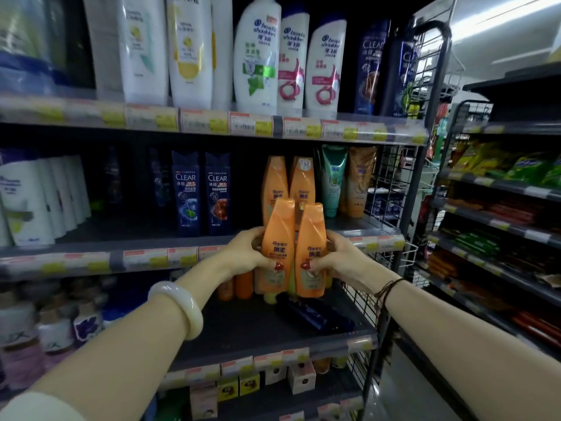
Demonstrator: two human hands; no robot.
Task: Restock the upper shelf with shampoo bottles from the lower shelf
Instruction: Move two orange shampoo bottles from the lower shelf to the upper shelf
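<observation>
Upper shelf [212, 238]: two orange Rejoice bottles [288, 183] standing at the back, two dark blue Clear bottles [202, 192] to their left
Lower shelf [273, 338]: one dark blue bottle [312, 314] lying flat
Held bottles: two orange, side by side, upright, in front of the upper shelf's edge
Left hand [246, 253]: grip wrapped round left held bottle [277, 244]
Right hand [340, 256]: grip wrapped round right held bottle [310, 253]

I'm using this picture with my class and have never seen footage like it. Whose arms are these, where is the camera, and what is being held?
There is no machine: a person wears one camera on the head, looking forward and down, so the arms are theirs. The left hand and the right hand each hold an upright orange shampoo bottle, side by side in front of a shop shelf. Two matching orange bottles stand on that shelf behind them, beside dark blue bottles.
</observation>
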